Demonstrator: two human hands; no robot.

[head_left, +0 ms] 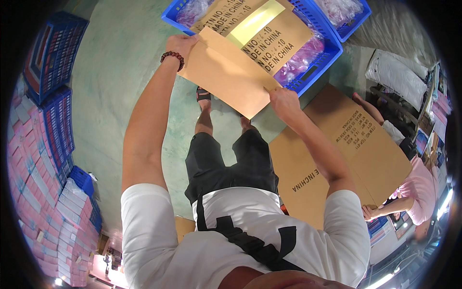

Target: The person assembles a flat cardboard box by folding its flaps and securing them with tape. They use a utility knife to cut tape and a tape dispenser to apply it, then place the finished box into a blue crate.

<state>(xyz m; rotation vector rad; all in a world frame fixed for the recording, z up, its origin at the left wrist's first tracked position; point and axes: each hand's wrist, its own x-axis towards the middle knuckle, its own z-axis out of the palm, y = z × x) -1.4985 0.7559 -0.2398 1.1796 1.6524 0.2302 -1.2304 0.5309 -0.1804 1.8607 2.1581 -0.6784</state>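
A flat brown cardboard carton (pixel 228 72) spans between my hands, its near flap plain. My left hand (pixel 182 46), with a dark bead bracelet at the wrist, is closed on the carton's left corner. My right hand (pixel 284 102) pinches its right edge near the lower corner. The far part of the carton has dark print and a strip of shiny yellowish tape (pixel 255 21). It lies over a blue plastic crate (pixel 315 72). Clear bags with pink and purple contents (pixel 301 62) show in the crate beside the carton.
A second blue crate (pixel 358 24) adjoins at the upper right. On the right, another person in a pink top (pixel 423 192) touches a large printed cardboard sheet (pixel 346 159). Stacked blue crates (pixel 55 62) and many pink boxes (pixel 38 192) line the left. White sacks (pixel 399 77) lie at far right.
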